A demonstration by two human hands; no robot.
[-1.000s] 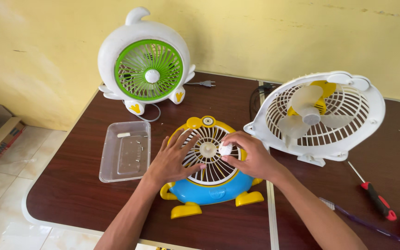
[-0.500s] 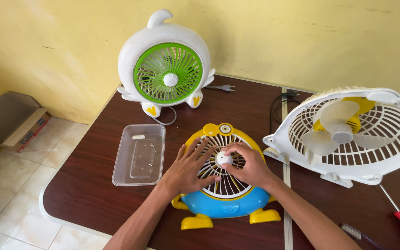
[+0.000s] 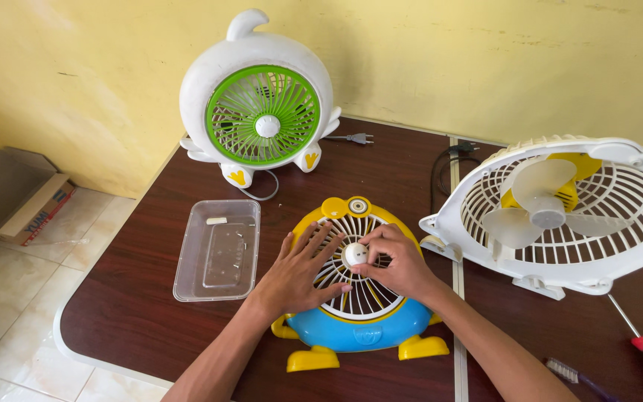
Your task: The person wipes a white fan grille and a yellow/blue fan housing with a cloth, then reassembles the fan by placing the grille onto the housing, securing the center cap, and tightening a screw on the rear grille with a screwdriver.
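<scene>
Left hand (image 3: 297, 277) lies flat, fingers spread, on the white grille of the blue-and-yellow fan (image 3: 359, 298) lying mid-table; right hand (image 3: 396, 264) pinches the small white hub cap (image 3: 355, 254); it looks liable to slip and roll away.

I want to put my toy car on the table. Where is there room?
Bare wood lies left of the clear tray, along the table edge, and at the back between the green fan and the open white fan. The middle is crowded: both hands press on the yellow and blue fan.
</scene>
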